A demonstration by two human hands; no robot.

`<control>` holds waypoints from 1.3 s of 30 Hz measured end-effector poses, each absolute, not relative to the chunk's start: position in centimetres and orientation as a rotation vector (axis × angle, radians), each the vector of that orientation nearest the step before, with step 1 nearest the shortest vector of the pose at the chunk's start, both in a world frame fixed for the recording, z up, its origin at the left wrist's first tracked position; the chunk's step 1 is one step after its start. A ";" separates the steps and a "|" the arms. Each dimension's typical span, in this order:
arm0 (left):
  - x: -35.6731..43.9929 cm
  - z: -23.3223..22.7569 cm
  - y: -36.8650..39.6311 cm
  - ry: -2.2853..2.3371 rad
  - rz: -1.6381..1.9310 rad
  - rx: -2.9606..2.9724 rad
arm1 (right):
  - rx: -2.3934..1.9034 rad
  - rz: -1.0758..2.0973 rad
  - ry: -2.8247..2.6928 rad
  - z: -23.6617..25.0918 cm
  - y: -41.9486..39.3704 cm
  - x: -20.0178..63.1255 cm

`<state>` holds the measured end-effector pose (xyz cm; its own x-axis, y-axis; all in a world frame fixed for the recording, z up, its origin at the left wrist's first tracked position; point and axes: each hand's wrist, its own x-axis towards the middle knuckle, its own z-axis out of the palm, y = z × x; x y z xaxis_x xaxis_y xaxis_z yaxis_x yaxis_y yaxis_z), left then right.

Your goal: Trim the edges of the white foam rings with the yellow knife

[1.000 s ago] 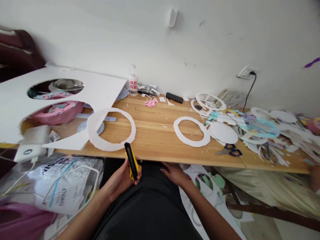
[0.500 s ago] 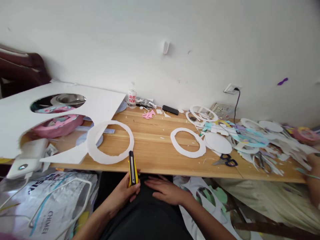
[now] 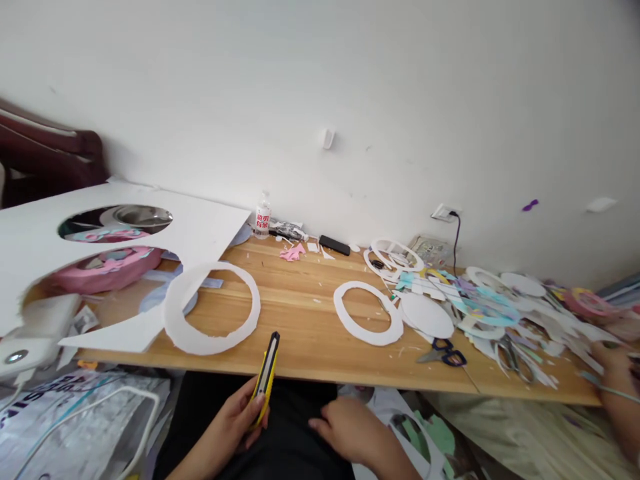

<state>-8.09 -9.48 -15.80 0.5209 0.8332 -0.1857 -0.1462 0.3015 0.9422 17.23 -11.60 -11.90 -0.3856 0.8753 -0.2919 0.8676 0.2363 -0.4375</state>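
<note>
My left hand (image 3: 243, 417) is closed around a yellow and black utility knife (image 3: 265, 380), held upright just in front of the table's edge, its black tip leaning slightly right. Over the dark clothing on my lap, my right hand (image 3: 350, 427) has its fingers curled in, the fingertips partly hidden; no object shows in it. A large white ring (image 3: 173, 320) lies beyond the knife, partly over a cut white sheet (image 3: 200, 213). To the right on the wooden table (image 3: 295, 313) rests a smaller white ring (image 3: 345, 327).
Blue-handled scissors (image 3: 443, 352) lie by a white disc (image 3: 427, 315) and a heap of cut scraps. A bottle (image 3: 263, 217) and a black case (image 3: 335, 245) stand near the wall. Another person's hand (image 3: 613, 363) is at the far right. A white device (image 3: 30, 347) sits left.
The view has tilted up and shifted slightly right. The knife now leans more to the right in my left hand. My right hand, flat before, has curled its fingers.
</note>
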 end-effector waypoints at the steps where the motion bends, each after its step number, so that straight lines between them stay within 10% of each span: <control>1: -8.0 -16.0 -9.4 0.777 0.740 1.059 | -1.721 0.842 -2.458 -10.9 -10.8 17.0; 23: -8.7 -17.2 -9.8 0.842 0.722 0.936 | -2.117 0.204 -1.908 -12.2 20.7 16.3; 39: -8.6 -15.0 -10.3 1.002 0.876 1.105 | -1.987 0.301 -2.326 -9.4 -4.6 19.1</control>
